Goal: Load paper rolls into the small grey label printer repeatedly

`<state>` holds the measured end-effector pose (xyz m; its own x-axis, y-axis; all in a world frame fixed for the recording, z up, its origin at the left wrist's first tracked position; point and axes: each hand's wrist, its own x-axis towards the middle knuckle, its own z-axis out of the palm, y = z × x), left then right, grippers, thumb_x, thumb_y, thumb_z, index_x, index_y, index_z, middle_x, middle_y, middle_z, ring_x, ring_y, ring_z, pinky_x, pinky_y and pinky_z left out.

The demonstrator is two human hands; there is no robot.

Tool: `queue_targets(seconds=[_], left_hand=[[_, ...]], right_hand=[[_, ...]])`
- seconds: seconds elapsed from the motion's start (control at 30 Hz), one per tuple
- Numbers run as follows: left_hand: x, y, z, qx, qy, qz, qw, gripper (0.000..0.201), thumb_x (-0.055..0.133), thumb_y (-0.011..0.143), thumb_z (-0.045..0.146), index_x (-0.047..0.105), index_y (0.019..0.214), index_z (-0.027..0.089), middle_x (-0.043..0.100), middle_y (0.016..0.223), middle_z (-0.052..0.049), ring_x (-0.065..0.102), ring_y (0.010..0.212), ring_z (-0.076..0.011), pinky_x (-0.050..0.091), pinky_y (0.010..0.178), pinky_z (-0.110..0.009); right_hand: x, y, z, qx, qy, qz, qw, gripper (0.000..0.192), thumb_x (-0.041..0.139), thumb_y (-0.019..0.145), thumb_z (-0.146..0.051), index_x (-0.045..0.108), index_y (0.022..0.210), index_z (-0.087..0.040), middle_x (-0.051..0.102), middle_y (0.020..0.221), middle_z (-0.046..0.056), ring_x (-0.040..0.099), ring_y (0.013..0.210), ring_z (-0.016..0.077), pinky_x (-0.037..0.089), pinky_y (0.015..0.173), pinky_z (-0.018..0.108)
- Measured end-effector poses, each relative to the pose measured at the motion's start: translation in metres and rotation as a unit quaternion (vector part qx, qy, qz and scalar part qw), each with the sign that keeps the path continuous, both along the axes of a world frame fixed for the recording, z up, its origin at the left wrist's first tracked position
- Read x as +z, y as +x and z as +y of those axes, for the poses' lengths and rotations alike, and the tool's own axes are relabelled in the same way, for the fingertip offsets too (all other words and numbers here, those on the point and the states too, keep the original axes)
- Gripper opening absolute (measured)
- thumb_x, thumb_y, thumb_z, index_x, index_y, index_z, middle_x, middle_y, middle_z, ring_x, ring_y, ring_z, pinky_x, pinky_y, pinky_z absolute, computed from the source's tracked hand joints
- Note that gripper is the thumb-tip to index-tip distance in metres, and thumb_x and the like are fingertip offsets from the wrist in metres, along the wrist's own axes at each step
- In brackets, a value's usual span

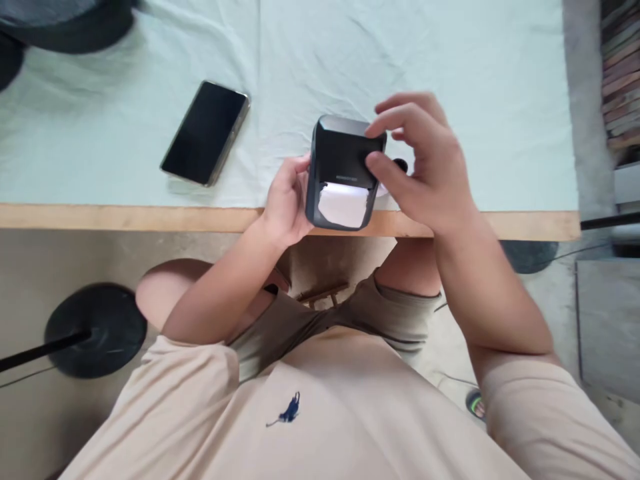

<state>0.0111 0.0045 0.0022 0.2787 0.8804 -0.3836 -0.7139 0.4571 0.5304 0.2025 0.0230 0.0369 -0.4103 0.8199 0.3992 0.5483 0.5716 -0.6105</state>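
Note:
A small dark grey box-shaped printer (339, 160) with white paper (344, 205) showing at its near opening is held just above the table's front edge. My left hand (285, 203) grips its left side. My right hand (425, 167) rests on its right side and top, thumb on the dark lid, fingers curled over the far corner. A small dark object (400, 164) is partly hidden behind my right hand.
A black smartphone (206, 132) lies face up on the pale cloth-covered table (450, 60) to the left. The wooden table edge (125, 217) runs across. Round black stand bases (95, 330) sit on the floor. Stacked books (620, 73) are at the far right.

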Motion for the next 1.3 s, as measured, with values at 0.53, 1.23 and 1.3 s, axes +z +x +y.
queue_targets(seconds=[0.53, 1.23, 1.3], left_hand=[[-0.01, -0.006, 0.004, -0.013, 0.02, -0.08, 0.997, 0.037, 0.042, 0.103, 0.044, 0.067, 0.085, 0.023, 0.074, 0.073, -0.003, 0.078, 0.115, -0.0301, 0.064, 0.099, -0.04], [-0.003, -0.005, -0.004, -0.044, 0.053, -0.067, 0.995, 0.036, 0.046, 0.101, 0.05, 0.069, 0.107, 0.023, 0.082, 0.097, -0.005, 0.074, 0.124, -0.0354, 0.064, 0.101, -0.045], [-0.004, -0.006, -0.003, -0.043, 0.043, -0.082, 0.995, 0.039, 0.044, 0.103, 0.052, 0.069, 0.109, 0.023, 0.082, 0.096, -0.005, 0.075, 0.122, -0.0356, 0.065, 0.1, -0.047]], right_hand=[[0.022, -0.029, -0.011, -0.18, 0.122, 0.018, 0.976, 0.022, 0.064, 0.098, -0.044, 0.055, 0.086, -0.028, 0.058, 0.069, -0.002, 0.063, 0.063, 0.0186, 0.053, 0.059, 0.038], [0.052, -0.016, 0.011, -0.04, -0.048, -0.226, 0.972, 0.041, 0.075, 0.073, -0.029, 0.071, 0.113, -0.034, 0.078, 0.091, -0.002, 0.055, 0.055, 0.0157, 0.05, 0.061, 0.037], [0.046, 0.01, 0.006, -0.097, -0.017, -0.077, 0.992, 0.039, 0.067, 0.082, -0.035, 0.068, 0.121, -0.035, 0.073, 0.087, 0.001, 0.056, 0.054, 0.0163, 0.043, 0.05, 0.034]])
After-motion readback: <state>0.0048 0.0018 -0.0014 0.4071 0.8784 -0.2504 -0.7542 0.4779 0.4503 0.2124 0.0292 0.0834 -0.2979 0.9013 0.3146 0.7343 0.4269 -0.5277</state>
